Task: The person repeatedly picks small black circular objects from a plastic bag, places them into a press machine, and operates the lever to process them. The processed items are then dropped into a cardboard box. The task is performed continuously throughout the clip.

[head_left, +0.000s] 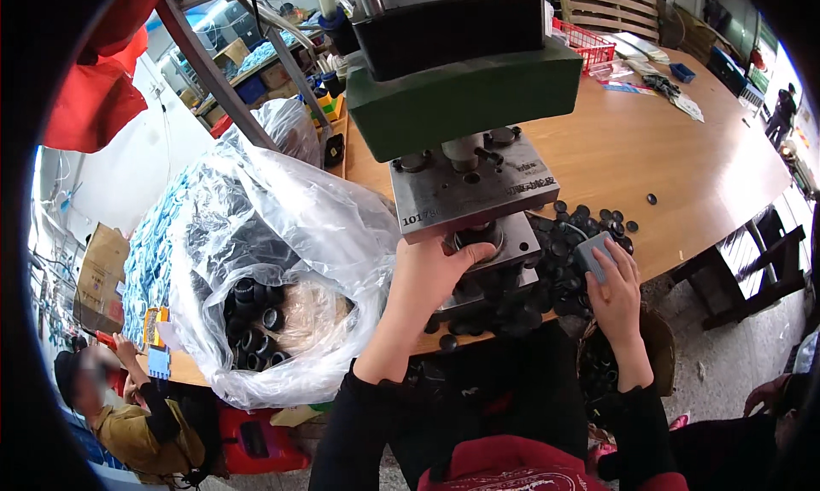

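Note:
My left hand (436, 273) reaches under the steel plate of a green-bodied press (465, 89), its thumb and fingers on a round part (478, 237) seated on the lower die block. My right hand (613, 288) lies on a small grey box (591, 256) to the right of the press, fingers spread over it. A heap of small black round caps (559, 252) lies between and around both hands on the wooden table (666, 158). Whether the left hand grips the round part or only touches it is unclear.
A big clear plastic bag (273, 260) of black ring-shaped parts stands left of the press. A red wire basket (585, 42) and papers lie far back on the table. Another person (128, 405) crouches at lower left. A basket of black caps (611, 363) sits under the table edge.

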`<state>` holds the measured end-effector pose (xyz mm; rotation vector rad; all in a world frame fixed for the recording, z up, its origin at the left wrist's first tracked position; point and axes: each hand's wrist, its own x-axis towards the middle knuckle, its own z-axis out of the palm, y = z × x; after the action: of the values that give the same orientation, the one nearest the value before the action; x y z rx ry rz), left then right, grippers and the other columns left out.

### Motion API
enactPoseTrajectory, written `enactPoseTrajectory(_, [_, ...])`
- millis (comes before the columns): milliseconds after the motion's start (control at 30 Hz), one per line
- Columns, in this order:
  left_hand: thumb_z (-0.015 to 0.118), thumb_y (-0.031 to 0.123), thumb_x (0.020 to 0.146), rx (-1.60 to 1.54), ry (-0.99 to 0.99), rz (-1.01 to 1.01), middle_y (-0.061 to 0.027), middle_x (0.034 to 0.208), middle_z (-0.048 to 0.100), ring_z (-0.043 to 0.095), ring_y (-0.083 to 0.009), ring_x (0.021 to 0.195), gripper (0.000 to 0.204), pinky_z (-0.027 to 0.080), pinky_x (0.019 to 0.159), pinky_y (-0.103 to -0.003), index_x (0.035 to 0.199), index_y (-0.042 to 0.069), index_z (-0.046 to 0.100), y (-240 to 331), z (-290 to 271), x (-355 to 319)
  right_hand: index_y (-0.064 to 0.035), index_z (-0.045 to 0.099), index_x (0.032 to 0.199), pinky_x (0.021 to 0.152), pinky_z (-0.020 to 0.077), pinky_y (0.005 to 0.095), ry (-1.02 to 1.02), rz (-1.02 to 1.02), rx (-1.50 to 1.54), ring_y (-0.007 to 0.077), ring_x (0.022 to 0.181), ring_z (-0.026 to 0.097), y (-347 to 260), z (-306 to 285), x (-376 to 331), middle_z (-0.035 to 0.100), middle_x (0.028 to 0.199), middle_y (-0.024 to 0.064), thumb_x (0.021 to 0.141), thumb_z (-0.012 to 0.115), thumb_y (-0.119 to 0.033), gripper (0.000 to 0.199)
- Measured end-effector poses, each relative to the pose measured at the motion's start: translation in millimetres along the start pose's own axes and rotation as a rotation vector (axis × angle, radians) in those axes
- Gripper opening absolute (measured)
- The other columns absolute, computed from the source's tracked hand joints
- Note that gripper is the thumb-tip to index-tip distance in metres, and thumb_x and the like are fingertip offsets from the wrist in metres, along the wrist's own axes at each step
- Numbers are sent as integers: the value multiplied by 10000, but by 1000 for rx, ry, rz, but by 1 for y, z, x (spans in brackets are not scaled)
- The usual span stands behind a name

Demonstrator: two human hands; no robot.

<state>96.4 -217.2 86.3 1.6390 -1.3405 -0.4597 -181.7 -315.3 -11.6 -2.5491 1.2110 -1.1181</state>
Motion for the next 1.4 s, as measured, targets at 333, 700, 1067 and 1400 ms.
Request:
enactPoseTrajectory(333, [823, 234, 741, 345, 104, 225, -121, 934, 698, 676, -210, 721, 446, 510, 635, -310, 1079, 5, 642, 5, 6, -5, -65, 607, 1238, 1055, 374, 459, -11, 57, 30, 355, 1269, 469, 10, -2, -8, 541, 1331, 140, 870, 634, -106, 371])
enactPoseTrajectory(700, [822, 221, 759, 223, 101, -92, -137, 956, 699, 656, -154, 659, 498, 497, 599, -301, 1169, 29, 615, 12, 7, -26, -85, 565, 1299, 1110, 258, 434, -209, 97, -250, 241, 1280, 481, 28, 25, 3, 554, 1350, 109, 972, 516, -378, 442])
enactPoseTrajectory(1067, [766, 193, 756, 1052, 443, -344, -87, 993, 633, 576, -319, 968, 268, 442, 845, -424, 985, 90, 672, -105, -161, -158, -88, 506, 1368, 1145, 209, 442, -274, 89, -349, 249, 1318, 449, 38, 38, -6, 498, 1419, 90, 995, 468, -415, 498])
enactPoseTrajectory(1400, [799, 326, 699, 1255, 297, -561, -79, 928, 649, 570, -313, 969, 401, 382, 847, -468, 976, 116, 599, -187, -211, -155, -76, 597, 1239, 1033, 304, 379, 119, -123, -19, 246, 1190, 524, -32, 13, 6, 583, 1296, 74, 919, 636, -209, 348])
